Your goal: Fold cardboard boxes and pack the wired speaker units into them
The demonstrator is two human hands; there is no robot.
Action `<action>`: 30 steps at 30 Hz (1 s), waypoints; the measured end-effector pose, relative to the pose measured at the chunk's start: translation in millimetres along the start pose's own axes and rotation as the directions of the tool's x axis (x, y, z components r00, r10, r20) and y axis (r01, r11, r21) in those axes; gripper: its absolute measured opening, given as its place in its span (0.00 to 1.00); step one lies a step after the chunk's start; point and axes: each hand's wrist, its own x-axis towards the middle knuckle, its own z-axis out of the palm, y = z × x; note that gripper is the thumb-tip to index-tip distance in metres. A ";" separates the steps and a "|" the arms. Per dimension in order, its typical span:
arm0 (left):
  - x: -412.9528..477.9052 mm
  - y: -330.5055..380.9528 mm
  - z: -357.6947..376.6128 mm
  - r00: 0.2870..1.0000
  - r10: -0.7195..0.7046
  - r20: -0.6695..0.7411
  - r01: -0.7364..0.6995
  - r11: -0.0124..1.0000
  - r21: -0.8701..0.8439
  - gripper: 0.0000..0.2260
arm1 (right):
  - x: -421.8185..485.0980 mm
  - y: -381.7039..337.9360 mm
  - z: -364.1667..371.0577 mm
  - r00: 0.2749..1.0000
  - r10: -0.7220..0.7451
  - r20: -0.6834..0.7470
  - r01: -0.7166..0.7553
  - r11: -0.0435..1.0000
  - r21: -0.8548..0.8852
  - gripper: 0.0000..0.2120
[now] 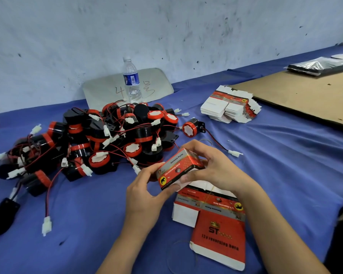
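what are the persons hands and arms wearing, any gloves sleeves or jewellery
Nothing worn shows. The left hand and right hand are bare: no gloves, rings or tape. The left forearm and right forearm are bare down to the picture's lower edge, with no sleeve, watch or bracelet in view.

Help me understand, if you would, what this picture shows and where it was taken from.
No machine here: a person works with bare hands, and the single picture comes from a camera worn on the head, looking down. The left hand and right hand both grip a small folded red box with curled fingers. On the blue cloth are a heap of wired speaker units, a stack of flat box blanks, a water bottle and a cardboard sheet.
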 end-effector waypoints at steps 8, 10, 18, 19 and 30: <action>0.3 -0.3 3.6 0.998 -0.047 0.047 0.051 0.994 -0.093 0.26 | -3.2 -6.3 2.3 0.995 0.009 -0.104 -0.015 0.998 -0.064 0.18; -0.9 -1.1 2.1 0.998 -0.059 0.023 0.061 0.990 -0.125 0.26 | -6.4 -17.2 -0.7 0.970 0.017 -0.242 -0.001 0.998 0.065 0.14; -7.8 -8.7 -3.0 0.997 -0.071 -0.015 0.071 0.997 0.006 0.18 | -72.2 -94.8 -44.2 0.845 0.040 -0.534 0.510 0.241 0.826 0.26; -7.8 -8.7 -0.4 0.998 -0.063 -0.008 0.064 0.997 0.039 0.18 | -82.5 -107.8 -50.0 0.809 0.046 -0.587 0.564 0.223 0.795 0.25; -20.4 0.1 0.5 0.999 -0.030 -0.020 0.032 0.987 0.156 0.15 | -146.4 -172.4 -97.1 0.579 0.266 -0.771 0.815 -0.149 0.560 0.34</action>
